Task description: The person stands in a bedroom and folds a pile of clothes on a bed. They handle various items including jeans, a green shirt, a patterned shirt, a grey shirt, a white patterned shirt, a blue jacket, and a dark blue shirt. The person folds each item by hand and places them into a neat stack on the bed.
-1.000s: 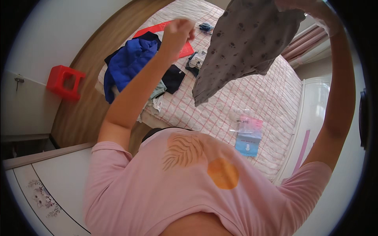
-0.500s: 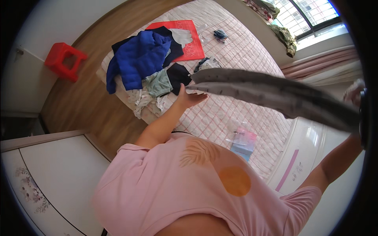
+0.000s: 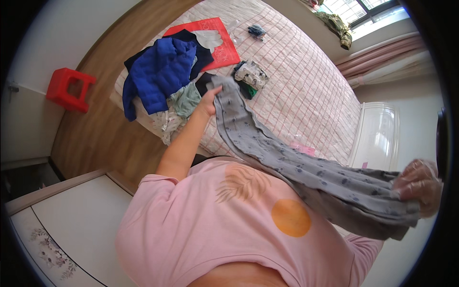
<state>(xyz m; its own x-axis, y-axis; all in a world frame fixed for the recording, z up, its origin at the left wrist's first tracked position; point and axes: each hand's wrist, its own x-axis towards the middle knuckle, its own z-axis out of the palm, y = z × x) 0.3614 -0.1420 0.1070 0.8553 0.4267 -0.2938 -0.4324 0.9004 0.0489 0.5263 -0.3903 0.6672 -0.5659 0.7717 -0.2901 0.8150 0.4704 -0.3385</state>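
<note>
The left hand [image 3: 209, 102] pinches one end of a grey garment [image 3: 282, 152] printed with dark marks, its thumb over the cloth; the right hand [image 3: 419, 185], in a clear plastic glove, clasps the other end. The garment spans the gap between them, crossing in front of the person's chest. Gripped at both ends, it is held long and narrow, probably so that its layers lie lengthwise without bunching, though it dips a little between the grips.

Just past the left hand's fingers a black garment [image 3: 203, 83] shows in part; to that hand's left lie a pale green garment [image 3: 185, 99] and a puffy blue jacket [image 3: 165, 71], loosely heaped, seemingly to leave the middle of the bed [image 3: 306, 86] free for handling. Ahead and to the right of the left hand, a small pile [image 3: 252, 75] looks more compact, perhaps kept apart from the heap on purpose. Farther ahead lie a red bag [image 3: 225, 51] and a small denim bundle [image 3: 256, 32].
</note>
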